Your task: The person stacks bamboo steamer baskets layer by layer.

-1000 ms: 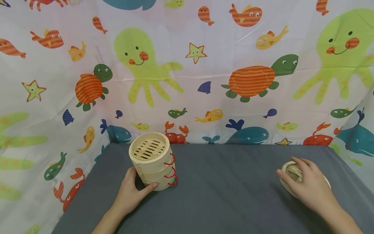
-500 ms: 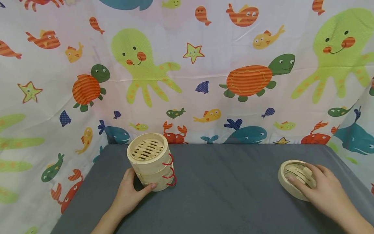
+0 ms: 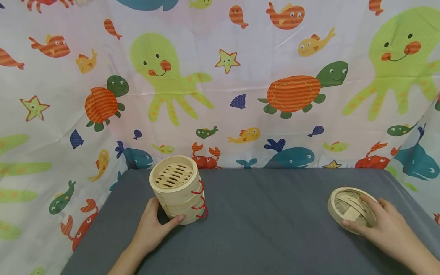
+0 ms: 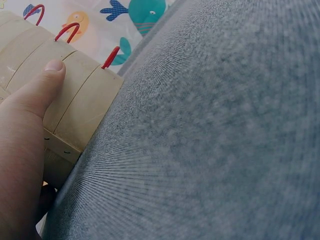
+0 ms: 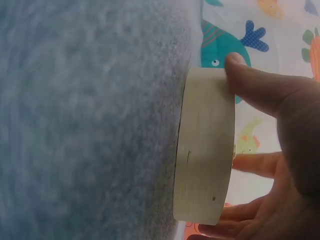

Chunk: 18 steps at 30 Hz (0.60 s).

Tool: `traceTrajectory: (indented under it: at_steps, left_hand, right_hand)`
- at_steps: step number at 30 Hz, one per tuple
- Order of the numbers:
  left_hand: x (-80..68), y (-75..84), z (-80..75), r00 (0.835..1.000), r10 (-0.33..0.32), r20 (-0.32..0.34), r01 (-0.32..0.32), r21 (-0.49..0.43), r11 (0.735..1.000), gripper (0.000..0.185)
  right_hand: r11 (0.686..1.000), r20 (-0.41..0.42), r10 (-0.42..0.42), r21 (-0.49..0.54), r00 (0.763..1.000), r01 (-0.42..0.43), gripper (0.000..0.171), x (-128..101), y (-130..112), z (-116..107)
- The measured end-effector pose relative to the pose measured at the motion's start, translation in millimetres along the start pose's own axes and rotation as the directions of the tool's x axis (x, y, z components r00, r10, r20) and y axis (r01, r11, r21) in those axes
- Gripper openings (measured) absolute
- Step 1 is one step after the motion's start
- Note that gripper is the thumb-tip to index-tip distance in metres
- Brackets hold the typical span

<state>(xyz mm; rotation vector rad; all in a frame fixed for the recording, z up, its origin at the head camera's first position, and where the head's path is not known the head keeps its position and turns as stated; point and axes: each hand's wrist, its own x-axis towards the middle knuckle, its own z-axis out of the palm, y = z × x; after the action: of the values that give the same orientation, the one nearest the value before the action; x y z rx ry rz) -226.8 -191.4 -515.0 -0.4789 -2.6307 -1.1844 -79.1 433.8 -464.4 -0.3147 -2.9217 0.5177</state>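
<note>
Behind both hands hangs a sea-creature curtain (image 3: 220, 76), and beneath them lies the grey cloth (image 3: 261, 225) that covers the table. The stacked bamboo steamer (image 3: 177, 189) stands upright just ahead of the left hand (image 3: 152, 227). It has three tiers with red wire loops (image 3: 199, 200) on the side away from that hand. The thumb and fingers curl round its lowest tier, a grip that looks meant to steady the stack. Its top tier is uncovered and shows only the slatted floor, with nothing lying in it. Well apart, the woven bamboo lid (image 3: 347, 208) rests on the cloth under the right hand (image 3: 385, 229). That thumb presses the near rim (image 5: 205, 145) and the fingers reach over the top, clamping it, probably ready for lifting.
</note>
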Motion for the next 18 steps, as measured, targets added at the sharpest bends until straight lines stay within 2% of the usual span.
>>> traceTrajectory:
  at_steps: [6,18]
  left_hand:
    - [0.1,-0.4,-0.4,1.000,0.002,-0.003,-0.002,0.002,1.000,0.092]
    - [-0.1,0.3,-0.3,1.000,0.001,0.004,-0.001,0.002,1.000,0.092]
  right_hand:
    - [0.999,-0.017,-0.032,0.042,0.999,0.033,0.105,-2.2,-0.3,4.3]
    - [1.000,-0.034,-0.018,0.020,0.999,0.018,0.098,-1.5,-4.4,6.5]
